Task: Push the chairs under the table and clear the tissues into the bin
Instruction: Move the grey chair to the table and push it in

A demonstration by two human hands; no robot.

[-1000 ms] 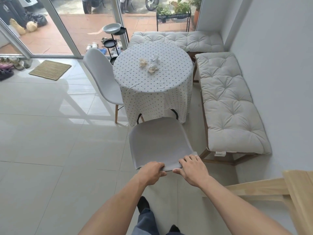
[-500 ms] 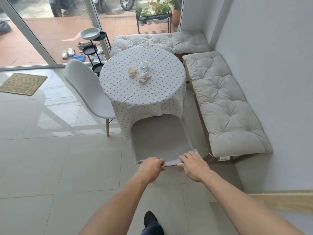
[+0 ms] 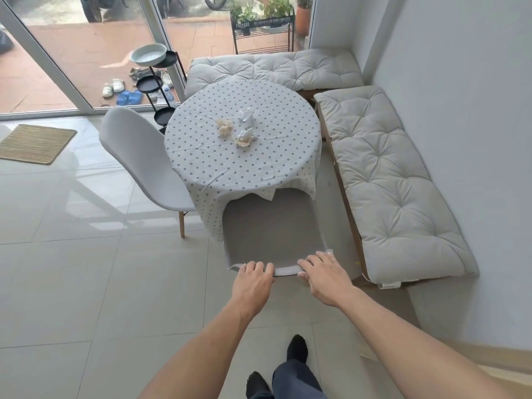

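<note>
A grey chair (image 3: pixel 270 226) stands in front of me, its seat tucked beneath the hanging edge of the dotted tablecloth. My left hand (image 3: pixel 253 279) and my right hand (image 3: pixel 325 279) both grip the top rim of its backrest. The round table (image 3: pixel 244 156) carries three crumpled tissues (image 3: pixel 239 129) near its middle. A second grey chair (image 3: pixel 144 159) stands at the table's left side, its seat partly under the cloth. No bin is in view.
Cushioned benches (image 3: pixel 385 174) line the right wall and the far wall behind the table. A black tiered stand with a bowl (image 3: pixel 152 79) stands by the glass door. A woven mat (image 3: pixel 34 142) lies on the tiled floor at the left.
The near chair has slid forward with both hands on its backrest, and its seat has gone under the tablecloth. I have stepped closer to the table.
</note>
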